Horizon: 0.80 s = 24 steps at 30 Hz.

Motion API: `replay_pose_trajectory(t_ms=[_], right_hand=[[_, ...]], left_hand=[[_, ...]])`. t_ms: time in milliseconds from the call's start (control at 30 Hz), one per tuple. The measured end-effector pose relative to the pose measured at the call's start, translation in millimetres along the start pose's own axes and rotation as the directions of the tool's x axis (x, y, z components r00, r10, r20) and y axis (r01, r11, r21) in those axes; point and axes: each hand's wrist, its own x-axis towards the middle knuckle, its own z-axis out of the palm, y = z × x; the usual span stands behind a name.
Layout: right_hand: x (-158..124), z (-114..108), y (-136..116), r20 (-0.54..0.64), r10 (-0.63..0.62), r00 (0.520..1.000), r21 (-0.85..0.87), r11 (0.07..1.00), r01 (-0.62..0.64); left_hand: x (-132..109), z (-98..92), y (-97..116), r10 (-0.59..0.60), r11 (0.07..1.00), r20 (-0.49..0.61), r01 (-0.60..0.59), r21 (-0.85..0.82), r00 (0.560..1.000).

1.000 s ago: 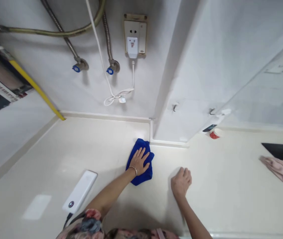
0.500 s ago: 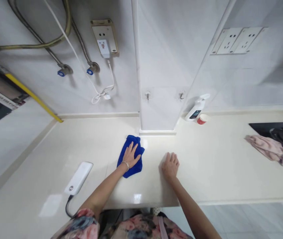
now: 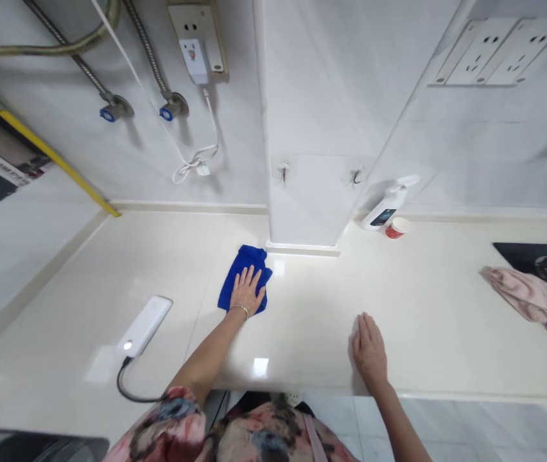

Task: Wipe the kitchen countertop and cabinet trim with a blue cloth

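Note:
A blue cloth (image 3: 247, 256) lies on the pale countertop (image 3: 302, 346), just left of the foot of the wall pillar. My left hand (image 3: 247, 294) rests flat on it with the fingers stretched and a bracelet at the wrist. The palm covers the lower part of the cloth. Farther right, my right hand (image 3: 370, 350) leans on the bare counter near its front edge. Its fingers are extended close together, and nothing shows in them.
On the left lies a white power bank (image 3: 146, 327) with a black cable. A white bottle (image 3: 384, 208) and a red-and-white paper cup (image 3: 397, 228) stand by the back wall. A pink cloth (image 3: 526, 295) overlaps the black cooktop (image 3: 512, 251). A sink edge (image 3: 76, 444) shows at lower left.
My right hand has shifted to the right and toward the counter's front edge, its fingers straighter. My left hand and the blue cloth have moved slightly left. The camera view has tilted a little.

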Motion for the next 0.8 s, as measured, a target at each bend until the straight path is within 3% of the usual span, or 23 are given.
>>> replay_pose_trajectory(t_ms=[267, 500, 800], right_hand=[[3.2, -4.8, -8.4, -0.04, 0.021, 0.999, -0.035, 0.999, -0.023], [3.6, -13.0, -9.7, -0.018, 0.034, 0.999, -0.06, 0.998, -0.035], [3.0, -19.7, -12.3, 0.043, 0.097, 0.994, -0.07, 0.993, -0.093]], left_hand=[[85.6, -2.6, -13.0, -0.048, 0.998, -0.04, 0.046, -0.048, 0.998], [171.1, -7.5, -25.0, 0.005, 0.994, -0.031, -0.008, -0.112, 1.0], [230.8, -4.1, -34.3, 0.068, 0.987, -0.086, -0.08, -0.138, 0.994]])
